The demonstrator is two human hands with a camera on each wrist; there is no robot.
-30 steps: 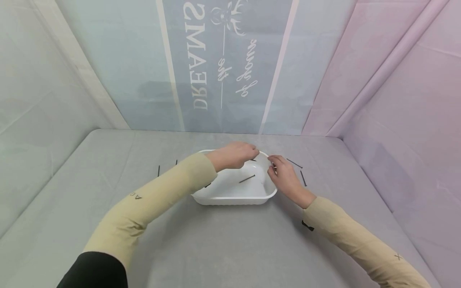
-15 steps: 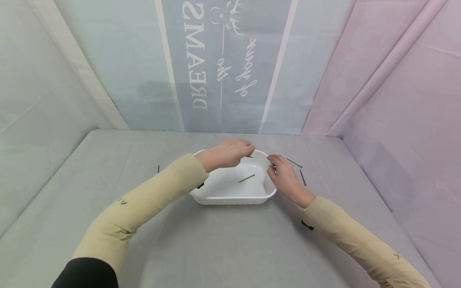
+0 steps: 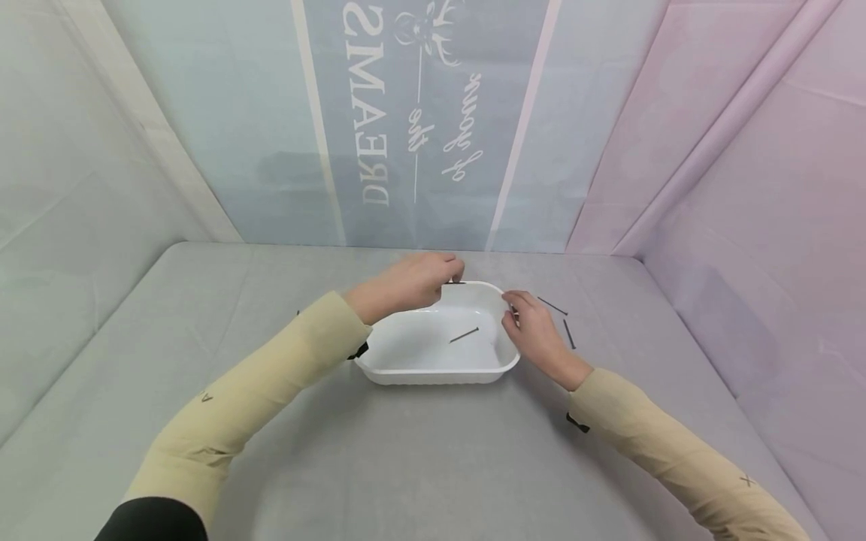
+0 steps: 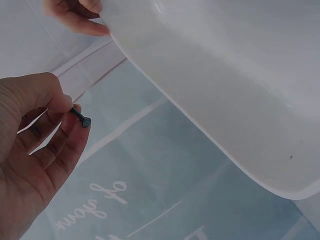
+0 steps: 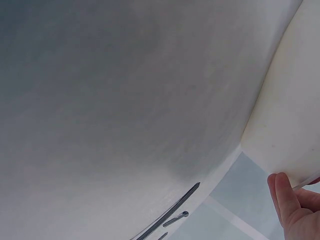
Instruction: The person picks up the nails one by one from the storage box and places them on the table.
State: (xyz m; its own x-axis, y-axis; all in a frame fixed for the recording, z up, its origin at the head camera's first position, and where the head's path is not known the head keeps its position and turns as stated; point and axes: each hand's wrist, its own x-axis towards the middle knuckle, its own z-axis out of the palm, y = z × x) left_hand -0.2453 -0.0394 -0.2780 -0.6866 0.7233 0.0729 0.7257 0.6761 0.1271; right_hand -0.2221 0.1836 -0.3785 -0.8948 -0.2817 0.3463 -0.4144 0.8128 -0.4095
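Observation:
My left hand (image 3: 414,282) is over the far rim of a white plastic basin (image 3: 433,373). In the left wrist view its thumb and fingers pinch a dark nail (image 4: 81,116), whose flat head sticks out past the fingertips. The fingers of my right hand (image 3: 534,330) grip the basin's right rim, thumb inside the basin. Another nail (image 3: 464,335) lies slantwise on the basin's floor. The right wrist view shows my right hand's fingertips at the basin's pale outer wall (image 5: 292,100).
Two nails (image 3: 553,306) (image 3: 569,334) lie on the grey cloth surface (image 3: 433,458) right of the basin. The tip of another nail (image 3: 298,312) peeks out beyond my left sleeve (image 3: 257,398). A printed fabric wall (image 3: 433,218) rises behind, with plain cloth walls at both sides.
My left hand has moved left and away from me, carrying the nail from above the basin to its far rim. My right hand has stayed at the right rim.

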